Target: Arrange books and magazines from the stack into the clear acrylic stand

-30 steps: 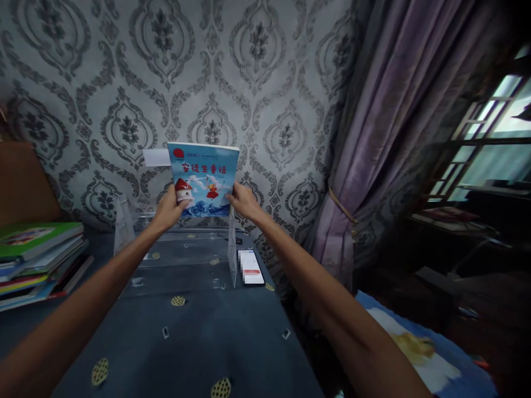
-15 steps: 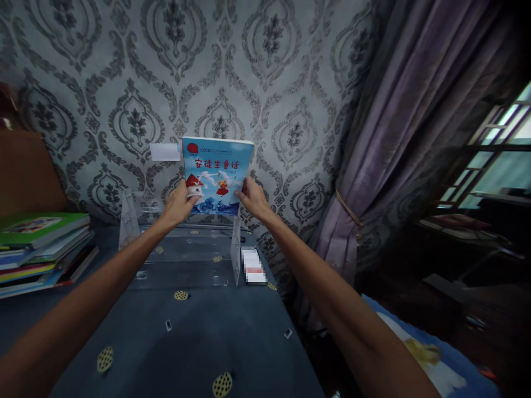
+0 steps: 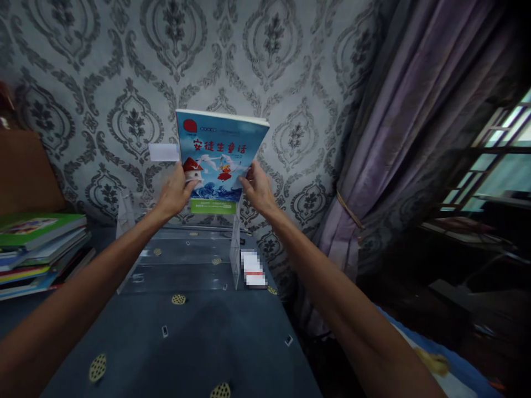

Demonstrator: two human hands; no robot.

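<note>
A blue paperback book with red Chinese characters, a red-roofed house and waves on its cover is held up in front of the wall, its top tilted toward me. My left hand grips its left edge, thumb on the cover. On the opposite edge, my right hand is closed the same way, fingers behind the book. Below it stands a clear plastic rack on the dark cloth-covered table; the book hides part of the rack's back.
At the left lies a stack of books beside a brown box. A phone-like object, blurred out, rests right of the rack. A white label is on the wall. A tied purple curtain hangs past the table's right edge.
Both hands have raised the book and brought it closer. Its top now leans more toward me, and a green strip along the bottom of the cover has come into view.
</note>
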